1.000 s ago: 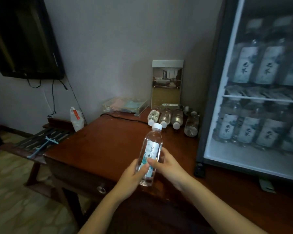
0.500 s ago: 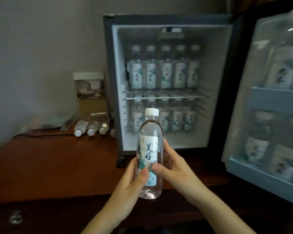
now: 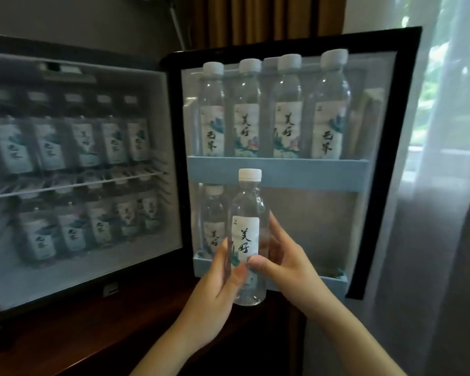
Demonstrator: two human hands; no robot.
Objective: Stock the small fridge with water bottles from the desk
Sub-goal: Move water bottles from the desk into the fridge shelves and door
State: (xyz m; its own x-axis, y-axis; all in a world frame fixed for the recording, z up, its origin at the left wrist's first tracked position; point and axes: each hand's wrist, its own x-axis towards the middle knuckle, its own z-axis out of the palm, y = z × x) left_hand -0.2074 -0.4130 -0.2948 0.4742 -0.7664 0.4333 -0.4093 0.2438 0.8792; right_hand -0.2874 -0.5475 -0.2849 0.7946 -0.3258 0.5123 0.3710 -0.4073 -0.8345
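One upright bottle (image 3: pixel 247 210) between both hands (image 3: pixel 212 289) (image 3: pixel 288 270)

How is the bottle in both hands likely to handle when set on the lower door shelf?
Probably heavy for its size: the bottle looks full and capped. Tall and narrow, so apt to tip, though the lower door shelf should catch it.

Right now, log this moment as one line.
held: water bottle, upright | left hand: grips it | right hand: grips it | fridge door: open | lower door shelf: holds second bottle
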